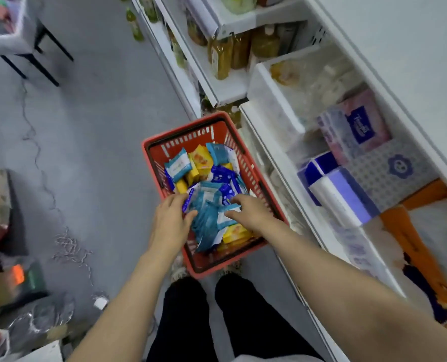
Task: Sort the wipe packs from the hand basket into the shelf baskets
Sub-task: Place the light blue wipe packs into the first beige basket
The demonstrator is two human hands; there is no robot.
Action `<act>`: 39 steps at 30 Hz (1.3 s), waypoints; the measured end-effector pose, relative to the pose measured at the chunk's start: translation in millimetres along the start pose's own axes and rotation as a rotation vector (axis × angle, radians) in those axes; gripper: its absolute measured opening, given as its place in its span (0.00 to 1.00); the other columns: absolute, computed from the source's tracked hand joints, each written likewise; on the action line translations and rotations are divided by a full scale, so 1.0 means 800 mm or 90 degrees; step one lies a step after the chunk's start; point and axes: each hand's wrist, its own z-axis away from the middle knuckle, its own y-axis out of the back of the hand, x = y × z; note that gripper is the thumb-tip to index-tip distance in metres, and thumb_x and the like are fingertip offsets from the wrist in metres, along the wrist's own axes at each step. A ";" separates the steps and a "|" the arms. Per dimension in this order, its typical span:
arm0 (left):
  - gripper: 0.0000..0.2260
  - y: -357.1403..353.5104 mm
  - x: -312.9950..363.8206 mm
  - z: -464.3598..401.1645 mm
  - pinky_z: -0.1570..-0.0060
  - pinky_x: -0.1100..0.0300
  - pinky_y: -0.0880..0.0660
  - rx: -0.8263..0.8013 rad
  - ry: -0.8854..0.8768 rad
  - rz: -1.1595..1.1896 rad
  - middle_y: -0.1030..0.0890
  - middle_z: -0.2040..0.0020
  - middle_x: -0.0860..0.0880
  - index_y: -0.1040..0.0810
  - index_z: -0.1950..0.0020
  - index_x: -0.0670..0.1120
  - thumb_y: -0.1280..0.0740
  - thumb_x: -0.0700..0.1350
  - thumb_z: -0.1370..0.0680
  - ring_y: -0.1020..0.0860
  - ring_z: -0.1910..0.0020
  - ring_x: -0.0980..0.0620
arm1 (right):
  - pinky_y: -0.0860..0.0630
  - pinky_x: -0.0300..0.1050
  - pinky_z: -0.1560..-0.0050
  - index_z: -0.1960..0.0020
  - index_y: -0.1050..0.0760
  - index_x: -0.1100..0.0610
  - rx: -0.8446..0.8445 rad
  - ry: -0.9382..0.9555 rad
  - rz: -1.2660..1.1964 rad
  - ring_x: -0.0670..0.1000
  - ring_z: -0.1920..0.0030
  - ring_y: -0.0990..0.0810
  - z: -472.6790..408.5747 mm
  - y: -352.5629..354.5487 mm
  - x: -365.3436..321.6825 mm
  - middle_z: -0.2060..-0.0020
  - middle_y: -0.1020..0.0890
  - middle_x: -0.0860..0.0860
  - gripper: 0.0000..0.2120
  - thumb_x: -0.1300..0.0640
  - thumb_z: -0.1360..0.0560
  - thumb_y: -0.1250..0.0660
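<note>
Wipe packs (206,197) fill the red hand basket (164,142), which sits on the grey floor (86,126) just beside the white shelving (274,163), directly ahead of the person's feet. The basket's long axis runs away from the person, tilted a little to the left at the far end. The packs lie jumbled, pointing every which way: light blue ones heaped at the near end, dark blue ones in the middle, yellow-orange ones at the far side and near right corner. One light blue pack (178,164) with a white panel lies flat on top at the far left, its long axis slanted up to the right. Print on the packs is too blurred to read.

Both hands reach into the near end of the basket. The left hand (170,218) rests fingers spread on the light blue heap, grip loose, nothing closed in it. The right hand (251,210) curls its fingers over a light blue pack, touching it; whether it has actually clasped the pack I cannot tell.

On the shelf to the right, a clear shelf basket (274,105) holds pale packs, and a pink tissue pack (358,126) carries a dark blue label with illegible white script.
</note>
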 end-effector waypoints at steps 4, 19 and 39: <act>0.22 -0.017 -0.017 -0.055 0.35 0.52 0.33 -0.075 0.023 -0.015 0.26 0.34 0.43 0.28 0.31 0.43 0.30 0.47 0.23 0.28 0.35 0.42 | 0.28 0.49 0.37 0.29 0.30 0.57 -0.087 -0.086 -0.096 0.55 0.35 0.25 -0.070 -0.042 -0.002 0.33 0.25 0.54 0.28 0.46 0.24 0.30; 0.21 -0.024 -0.066 -0.185 0.41 0.55 0.32 -0.248 -0.002 -0.044 0.24 0.36 0.43 0.29 0.30 0.44 0.32 0.49 0.21 0.26 0.38 0.43 | 0.32 0.54 0.41 0.33 0.27 0.47 -0.035 -0.015 0.248 0.59 0.35 0.35 -0.185 -0.108 -0.003 0.37 0.29 0.54 0.23 0.47 0.26 0.28; 0.37 0.007 0.015 -0.153 0.55 0.72 0.30 -0.274 0.079 0.289 0.28 0.40 0.60 0.37 0.24 0.53 0.23 0.52 0.29 0.26 0.48 0.63 | 0.19 0.41 0.55 0.46 0.21 0.52 0.095 -0.008 -0.680 0.48 0.51 0.15 -0.056 0.040 -0.019 0.48 0.15 0.51 0.08 0.57 0.25 0.28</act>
